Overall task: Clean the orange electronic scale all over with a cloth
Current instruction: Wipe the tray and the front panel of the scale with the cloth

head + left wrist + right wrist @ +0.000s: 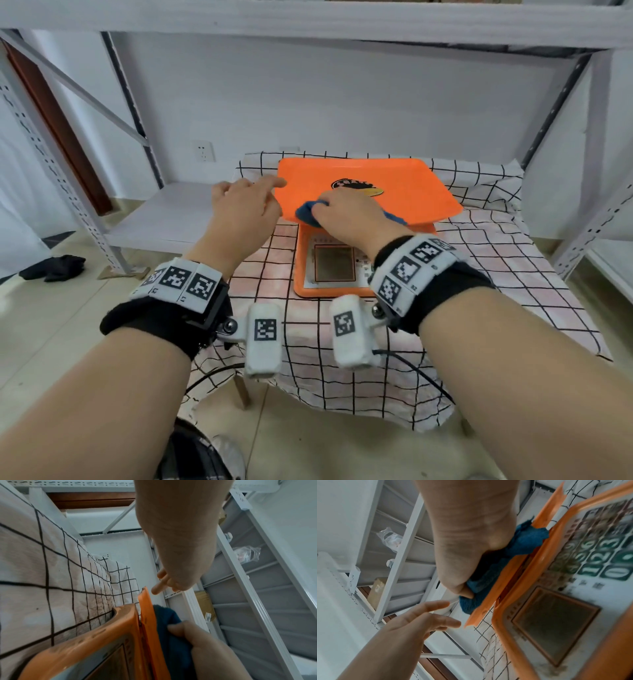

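A: Checked tablecloth (513,274) is seen from the head view under the orange scale (370,185); a blue cloth (308,212) is gripped by the right hand (349,216).

B: From the left wrist, the left hand (176,563) is shown loose-fingered, holding nothing.

A: From the right wrist, the tray (513,566) could be tipped if pressed unsteadied.

Glossy smooth orange plastic scale (370,192), fuzzy blue terry cloth (308,214), creased checked fabric tablecloth (496,260).
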The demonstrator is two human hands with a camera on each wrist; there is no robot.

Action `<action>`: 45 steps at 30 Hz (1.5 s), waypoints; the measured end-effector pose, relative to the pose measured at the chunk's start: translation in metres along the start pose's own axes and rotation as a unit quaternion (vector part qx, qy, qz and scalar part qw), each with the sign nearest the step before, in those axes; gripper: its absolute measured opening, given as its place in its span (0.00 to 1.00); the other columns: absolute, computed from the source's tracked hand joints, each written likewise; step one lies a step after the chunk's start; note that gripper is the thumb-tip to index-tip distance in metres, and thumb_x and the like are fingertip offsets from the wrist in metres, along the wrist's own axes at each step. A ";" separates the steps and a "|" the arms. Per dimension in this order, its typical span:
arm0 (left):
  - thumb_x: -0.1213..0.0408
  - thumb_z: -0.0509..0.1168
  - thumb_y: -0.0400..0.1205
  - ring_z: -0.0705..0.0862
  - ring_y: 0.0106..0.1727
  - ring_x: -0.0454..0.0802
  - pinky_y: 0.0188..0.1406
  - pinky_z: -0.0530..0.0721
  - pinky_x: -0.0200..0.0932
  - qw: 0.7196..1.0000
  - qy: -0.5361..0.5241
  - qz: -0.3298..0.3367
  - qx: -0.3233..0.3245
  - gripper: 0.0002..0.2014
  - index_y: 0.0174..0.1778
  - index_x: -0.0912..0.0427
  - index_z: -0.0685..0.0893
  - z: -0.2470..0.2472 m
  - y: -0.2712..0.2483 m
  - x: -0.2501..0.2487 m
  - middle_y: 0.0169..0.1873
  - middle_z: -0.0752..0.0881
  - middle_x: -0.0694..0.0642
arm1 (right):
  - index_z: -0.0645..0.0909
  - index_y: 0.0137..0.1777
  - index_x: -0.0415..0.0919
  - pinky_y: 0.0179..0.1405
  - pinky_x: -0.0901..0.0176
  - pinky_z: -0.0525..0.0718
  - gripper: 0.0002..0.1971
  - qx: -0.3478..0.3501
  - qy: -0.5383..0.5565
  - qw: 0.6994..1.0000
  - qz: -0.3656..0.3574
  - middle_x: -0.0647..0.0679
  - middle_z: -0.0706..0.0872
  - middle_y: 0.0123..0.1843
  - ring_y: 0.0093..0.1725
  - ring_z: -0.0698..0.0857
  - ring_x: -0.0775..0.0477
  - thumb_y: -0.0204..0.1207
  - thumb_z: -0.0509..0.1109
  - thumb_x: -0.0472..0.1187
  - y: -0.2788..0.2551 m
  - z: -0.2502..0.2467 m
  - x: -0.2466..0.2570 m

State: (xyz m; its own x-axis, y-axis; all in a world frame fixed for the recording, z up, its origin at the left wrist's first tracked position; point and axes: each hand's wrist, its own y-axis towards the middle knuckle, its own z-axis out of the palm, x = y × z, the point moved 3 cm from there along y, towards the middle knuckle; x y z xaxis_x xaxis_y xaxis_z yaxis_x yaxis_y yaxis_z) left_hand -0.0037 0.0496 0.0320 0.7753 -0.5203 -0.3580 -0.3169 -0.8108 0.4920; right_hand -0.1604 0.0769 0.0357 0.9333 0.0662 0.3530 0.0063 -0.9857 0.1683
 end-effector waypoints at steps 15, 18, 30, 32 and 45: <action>0.67 0.56 0.81 0.74 0.65 0.51 0.69 0.59 0.50 0.999 -0.020 -0.036 0.001 0.19 0.69 0.51 0.75 -0.010 -0.005 0.021 0.58 0.85 0.47 | 0.79 0.47 0.40 0.39 0.51 0.78 0.08 -0.016 0.019 0.996 -0.082 0.45 0.82 0.39 0.42 0.81 0.41 0.75 0.63 0.43 0.007 0.018 0.030; 0.65 0.57 0.81 0.73 0.68 0.51 0.68 0.59 0.49 1.000 -0.020 -0.020 0.003 0.19 0.69 0.50 0.75 -0.004 -0.006 0.015 0.61 0.83 0.48 | 0.77 0.41 0.44 0.34 0.56 0.69 0.06 -0.059 -0.026 0.994 -0.092 0.49 0.79 0.36 0.38 0.78 0.45 0.74 0.63 0.46 -0.007 0.009 0.009; 0.50 0.65 0.80 0.70 0.65 0.57 0.62 0.59 0.49 0.994 0.066 0.090 -0.021 0.10 0.51 0.44 0.89 0.032 -0.005 -0.023 0.57 0.80 0.50 | 0.80 0.54 0.53 0.46 0.55 0.56 0.18 -0.132 -0.137 0.980 -0.064 0.55 0.79 0.49 0.50 0.71 0.48 0.70 0.54 0.52 -0.044 -0.007 -0.066; 0.51 0.66 0.79 0.70 0.65 0.58 0.61 0.58 0.50 0.994 0.063 0.087 -0.035 0.09 0.50 0.45 0.90 0.033 -0.002 -0.022 0.59 0.80 0.50 | 0.80 0.54 0.53 0.47 0.55 0.56 0.19 -0.140 -0.128 0.980 -0.062 0.55 0.79 0.50 0.50 0.70 0.49 0.69 0.52 0.52 -0.040 -0.006 -0.066; 0.51 0.60 0.80 0.71 0.64 0.63 0.60 0.58 0.49 0.991 0.035 0.096 -0.089 0.12 0.45 0.49 0.89 0.051 -0.003 -0.010 0.63 0.79 0.57 | 0.79 0.36 0.45 0.42 0.54 0.61 0.16 -0.265 -0.063 0.961 -0.051 0.51 0.81 0.36 0.41 0.75 0.44 0.66 0.52 0.52 -0.032 -0.003 -0.079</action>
State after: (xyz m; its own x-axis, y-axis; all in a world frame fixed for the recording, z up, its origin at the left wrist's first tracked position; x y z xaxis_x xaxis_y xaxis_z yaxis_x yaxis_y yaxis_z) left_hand -0.0382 0.0438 -0.0065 0.7476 -0.6359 -0.1914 -0.3657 -0.6348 0.6806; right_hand -0.2360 0.1036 0.0055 0.9737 0.1063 0.2014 -0.0525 -0.7557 0.6528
